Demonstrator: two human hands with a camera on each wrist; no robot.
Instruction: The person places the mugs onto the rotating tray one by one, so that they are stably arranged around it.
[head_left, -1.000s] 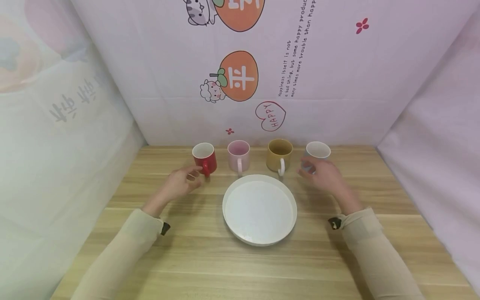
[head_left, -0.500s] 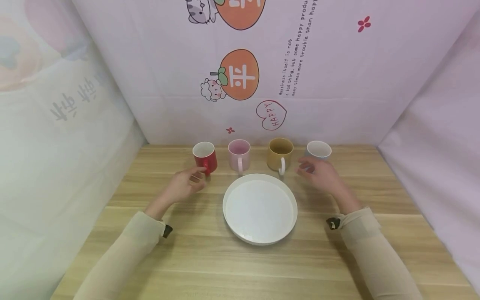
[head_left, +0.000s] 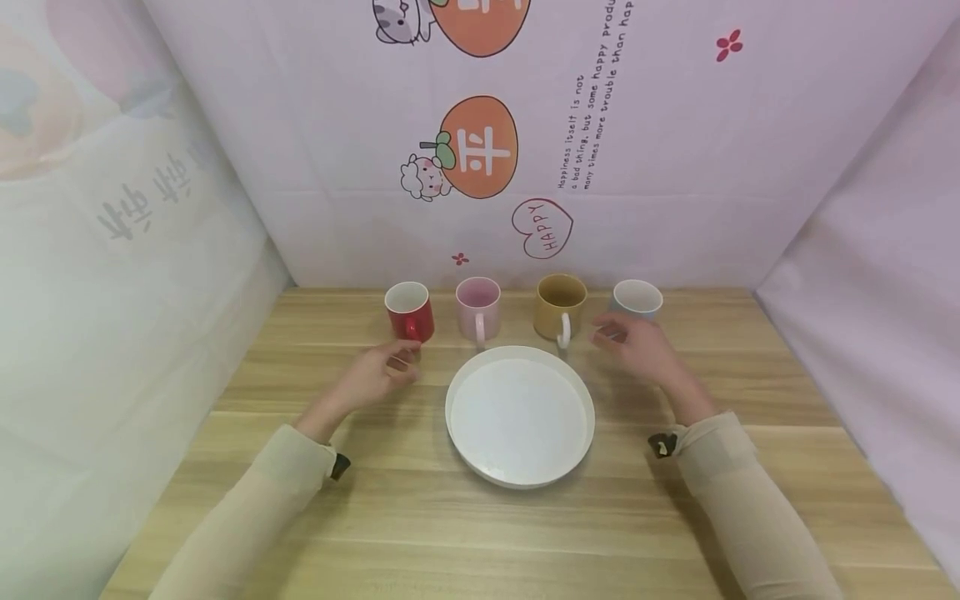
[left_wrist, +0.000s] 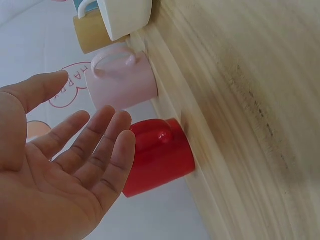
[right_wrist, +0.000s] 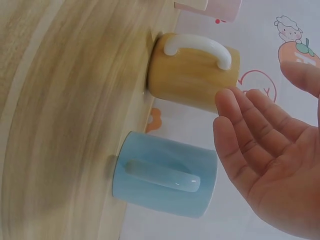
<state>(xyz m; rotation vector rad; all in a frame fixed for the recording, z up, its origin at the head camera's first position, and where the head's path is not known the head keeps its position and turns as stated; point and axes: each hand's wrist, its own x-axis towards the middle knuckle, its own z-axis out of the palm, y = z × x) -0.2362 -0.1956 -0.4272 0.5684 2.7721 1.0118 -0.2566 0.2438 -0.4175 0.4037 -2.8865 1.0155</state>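
Note:
Along the back of the table stand a red mug (head_left: 409, 313), a pink mug (head_left: 477, 310), a mustard-yellow mug (head_left: 559, 307) with a white handle, and a light blue mug (right_wrist: 165, 172). All are upright, handles facing the person. My left hand (head_left: 375, 371) hovers in front of the red mug, fingers loosely bent and nothing in them, as the left wrist view confirms. Before the blue mug hangs my right hand (head_left: 637, 343), also holding nothing; it hides much of that mug in the head view. A round white tray (head_left: 521, 477) lies between the hands.
The wooden table (head_left: 450, 542) reaches back to a printed white cloth wall (head_left: 337, 167). Further cloth walls enclose the left and right sides. Black straps (head_left: 663, 445) circle both wrists below the beige sleeves.
My left hand has shifted slightly right and toward the person, in front of the red mug's handle. My right hand has moved slightly left. Mugs and tray stay put.

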